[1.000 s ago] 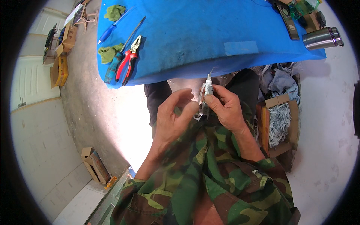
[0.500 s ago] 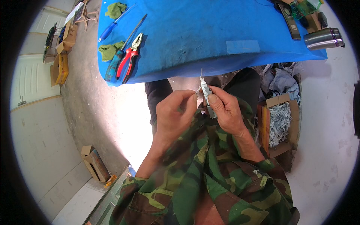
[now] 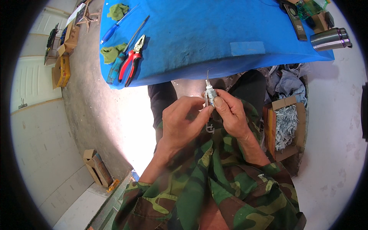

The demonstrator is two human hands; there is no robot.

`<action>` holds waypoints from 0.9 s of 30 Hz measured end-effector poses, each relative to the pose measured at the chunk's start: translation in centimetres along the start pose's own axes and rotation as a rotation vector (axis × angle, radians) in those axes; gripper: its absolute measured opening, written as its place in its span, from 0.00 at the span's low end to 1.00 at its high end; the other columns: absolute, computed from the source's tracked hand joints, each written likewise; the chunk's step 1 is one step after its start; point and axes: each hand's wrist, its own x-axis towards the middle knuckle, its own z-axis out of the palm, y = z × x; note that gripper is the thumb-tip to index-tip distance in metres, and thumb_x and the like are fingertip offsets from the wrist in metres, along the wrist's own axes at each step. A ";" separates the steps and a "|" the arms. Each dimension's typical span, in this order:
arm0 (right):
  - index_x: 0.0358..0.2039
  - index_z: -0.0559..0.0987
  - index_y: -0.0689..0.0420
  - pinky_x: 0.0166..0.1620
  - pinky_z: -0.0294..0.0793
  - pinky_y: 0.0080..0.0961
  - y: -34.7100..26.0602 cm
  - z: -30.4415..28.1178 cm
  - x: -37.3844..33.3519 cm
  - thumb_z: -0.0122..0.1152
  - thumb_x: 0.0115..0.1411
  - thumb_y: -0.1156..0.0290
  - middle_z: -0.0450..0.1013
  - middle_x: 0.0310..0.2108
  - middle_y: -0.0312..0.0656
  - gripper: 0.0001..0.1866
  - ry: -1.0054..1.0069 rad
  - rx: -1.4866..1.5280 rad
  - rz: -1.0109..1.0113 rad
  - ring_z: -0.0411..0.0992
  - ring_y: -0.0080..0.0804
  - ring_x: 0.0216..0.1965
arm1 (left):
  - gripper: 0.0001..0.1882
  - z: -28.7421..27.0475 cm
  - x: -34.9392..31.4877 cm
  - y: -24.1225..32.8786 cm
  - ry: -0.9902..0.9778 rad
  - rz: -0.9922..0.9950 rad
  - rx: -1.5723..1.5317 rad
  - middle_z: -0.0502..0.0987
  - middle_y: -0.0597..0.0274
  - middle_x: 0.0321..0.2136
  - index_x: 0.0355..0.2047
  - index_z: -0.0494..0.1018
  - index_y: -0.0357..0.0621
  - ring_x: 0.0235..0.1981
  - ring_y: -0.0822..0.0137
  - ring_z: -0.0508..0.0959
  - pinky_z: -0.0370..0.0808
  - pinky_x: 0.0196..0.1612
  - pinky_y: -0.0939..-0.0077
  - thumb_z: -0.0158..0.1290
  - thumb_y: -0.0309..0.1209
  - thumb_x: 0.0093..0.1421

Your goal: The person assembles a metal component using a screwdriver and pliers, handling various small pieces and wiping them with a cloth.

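Our left hand [image 3: 183, 118] holds its grip nearly closed, whether on anything we cannot tell, beside a slim white tool [image 3: 210, 93] in front of the counter [image 3: 188, 36], probably light, stiff and best held mid-body, where our right hand [image 3: 232, 115] pinches it.

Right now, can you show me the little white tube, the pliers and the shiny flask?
White tube [image 3: 210, 94]: head view, on its body below the nozzle.
Pliers [image 3: 132, 57]: head view, on the red handle's upper part.
Flask [image 3: 329, 40]: head view, on its silver side.
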 end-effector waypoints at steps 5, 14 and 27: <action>0.56 0.78 0.67 0.42 0.76 0.22 0.0 0.2 0.3 0.47 0.79 0.63 0.79 0.38 0.38 0.20 0.010 0.087 0.073 0.76 0.21 0.37 | 0.06 -1.1 0.0 0.0 0.074 -0.058 0.000 0.84 0.58 0.31 0.35 0.81 0.35 0.29 0.70 0.83 0.79 0.35 0.77 0.68 0.21 0.59; 0.53 0.81 0.64 0.35 0.71 0.17 0.3 -0.6 0.1 0.50 0.79 0.63 0.76 0.34 0.31 0.18 0.203 0.256 0.175 0.72 0.16 0.31 | 0.14 -9.3 3.1 -5.1 0.435 0.125 0.758 0.83 0.56 0.43 0.40 0.79 0.42 0.45 0.54 0.82 0.81 0.43 0.60 0.72 0.27 0.56; 0.48 0.83 0.61 0.34 0.71 0.16 2.1 -1.5 -0.6 0.54 0.77 0.64 0.76 0.32 0.29 0.15 0.300 0.347 0.221 0.71 0.15 0.32 | 0.10 -12.5 5.9 -8.9 0.178 -0.060 0.821 0.80 0.56 0.33 0.36 0.84 0.45 0.37 0.55 0.81 0.78 0.40 0.60 0.69 0.37 0.60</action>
